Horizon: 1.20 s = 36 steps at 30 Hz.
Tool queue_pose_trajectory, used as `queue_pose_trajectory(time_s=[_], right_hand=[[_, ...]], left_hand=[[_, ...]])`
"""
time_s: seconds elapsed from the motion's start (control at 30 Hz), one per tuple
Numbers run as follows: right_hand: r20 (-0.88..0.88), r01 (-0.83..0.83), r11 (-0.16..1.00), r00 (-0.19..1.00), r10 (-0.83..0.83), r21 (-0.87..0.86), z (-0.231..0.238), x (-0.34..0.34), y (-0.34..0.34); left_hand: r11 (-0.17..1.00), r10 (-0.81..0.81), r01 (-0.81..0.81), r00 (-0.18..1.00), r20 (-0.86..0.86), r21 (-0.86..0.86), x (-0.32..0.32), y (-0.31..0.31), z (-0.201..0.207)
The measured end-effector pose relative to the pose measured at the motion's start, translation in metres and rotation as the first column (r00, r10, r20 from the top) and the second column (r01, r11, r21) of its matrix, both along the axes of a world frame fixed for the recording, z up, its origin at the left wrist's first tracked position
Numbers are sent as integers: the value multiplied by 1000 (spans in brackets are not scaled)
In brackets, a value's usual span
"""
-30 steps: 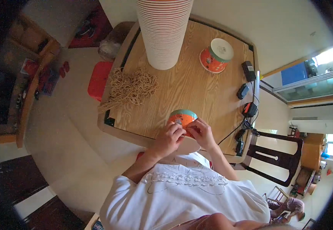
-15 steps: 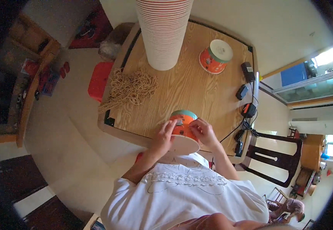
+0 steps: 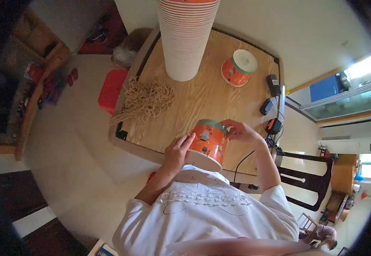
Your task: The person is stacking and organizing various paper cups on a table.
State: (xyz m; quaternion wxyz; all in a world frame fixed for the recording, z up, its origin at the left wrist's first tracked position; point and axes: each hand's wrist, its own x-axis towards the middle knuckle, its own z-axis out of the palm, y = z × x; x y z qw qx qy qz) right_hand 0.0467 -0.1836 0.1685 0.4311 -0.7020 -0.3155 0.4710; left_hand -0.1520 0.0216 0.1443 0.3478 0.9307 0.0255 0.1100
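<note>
An orange printed paper tub point(image 3: 203, 138) with a green band and a wide white rim is tilted at the table's near edge, rim toward me. My left hand point(image 3: 177, 152) grips its left side, thumb along the orange wall. At the upper right of the tub, my right hand point(image 3: 238, 130) is closed in a pinch against the wall; what the fingertips hold is hidden. A thin pale strand crosses the tub's front below that hand. Farther back on the table, a similar tub point(image 3: 238, 70) stands upside down. A heap of tan cords point(image 3: 149, 100) lies at the left.
A tall stack of white paper tubs point(image 3: 183, 47) rises at the back of the wooden table point(image 3: 194, 102). Black power adapters point(image 3: 273, 126) and cables line the right edge. A dark chair point(image 3: 307, 179) stands to the right, a red stool point(image 3: 110, 91) to the left. Another person point(image 3: 324, 234) sits far right.
My right hand has moved right and up from the tub's front to its upper right side. The tub is tilted a little differently, showing more of its printed wall. My left hand still grips it.
</note>
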Motion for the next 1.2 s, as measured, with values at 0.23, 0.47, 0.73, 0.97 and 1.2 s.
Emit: queue_pose_trajectory(time_s=[0.23, 0.47, 0.73, 0.97, 1.2], right_hand=[[165, 404, 914, 900, -404, 36, 48, 31, -41], [869, 374, 849, 177, -462, 375, 122, 105, -50], [876, 427, 816, 101, -471, 389, 53, 200, -29], [899, 325, 849, -5, -438, 416, 5, 233, -24], [910, 327, 879, 111, -399, 346, -12, 235, -13]], left_hand=[[997, 65, -54, 980, 188, -63, 44, -5, 17], [995, 26, -12, 989, 149, -100, 141, -24, -86], [999, -11, 7, 997, 81, 52, 276, -62, -146], [996, 73, -69, 995, 75, -57, 324, -61, -191], [980, 39, -71, 985, 169, 187, 331, -54, -200]])
